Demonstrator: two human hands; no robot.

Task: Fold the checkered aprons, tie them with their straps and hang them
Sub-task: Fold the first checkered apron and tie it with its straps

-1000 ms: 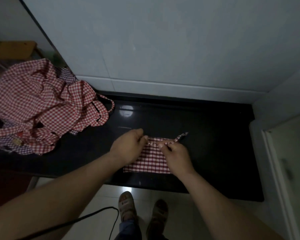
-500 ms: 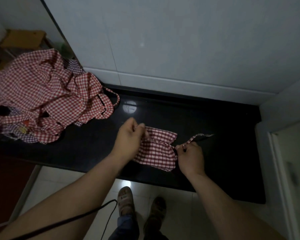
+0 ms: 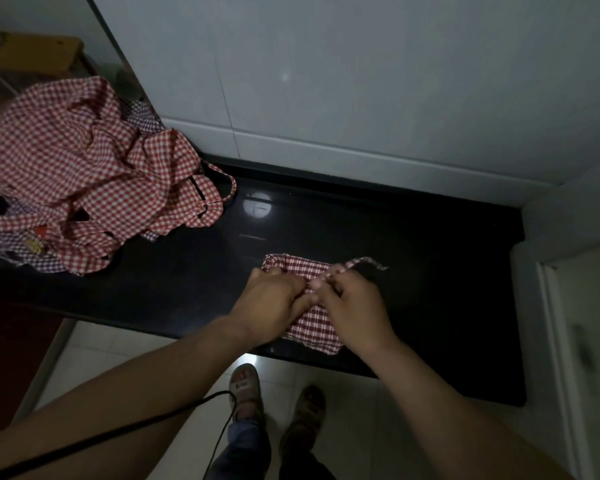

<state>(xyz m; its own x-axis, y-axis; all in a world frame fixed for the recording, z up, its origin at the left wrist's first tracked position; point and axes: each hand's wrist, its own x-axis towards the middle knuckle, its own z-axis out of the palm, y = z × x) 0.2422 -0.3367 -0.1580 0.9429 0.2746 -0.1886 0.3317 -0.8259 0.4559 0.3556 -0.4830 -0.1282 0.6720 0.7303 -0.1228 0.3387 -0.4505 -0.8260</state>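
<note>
Apron (image 3: pixel 313 329) of red-and-white checkered cloth, folded into small flat bundle, lying on glossy black desk (image 3: pixel 430 278) near desk's front edge, about midway along it. Left hand (image 3: pixel 271 306) on bundle's left part, fingers curled over cloth, grip closed on apron, one fingertip at its far left corner. Right hand (image 3: pixel 355 308) on bundle's right part, close against left hand; grip pinching narrow checkered strap (image 3: pixel 357 263) between thumb and forefinger. Strap running from pinch toward desk's back right, free end flat on desk just past bundle. Second strap under left fingers or not: cannot tell.

Heap (image 3: pixel 84 174) of loose red-and-white checkered aprons, crumpled, on desk's left end, well apart from bundle, one strap loop trailing onto bare desk; bits of purple checkered cloth among folds. White tiled wall (image 3: pixel 326 81) rising along desk's back edge. Pale tiled floor (image 3: pixel 94 362) below desk's front edge; two sandalled feet (image 3: pixel 245 389) there, thin black cable (image 3: pixel 146 422) crossing in front of left forearm. Round lamp glare (image 3: pixel 257 207) on desk behind bundle.
</note>
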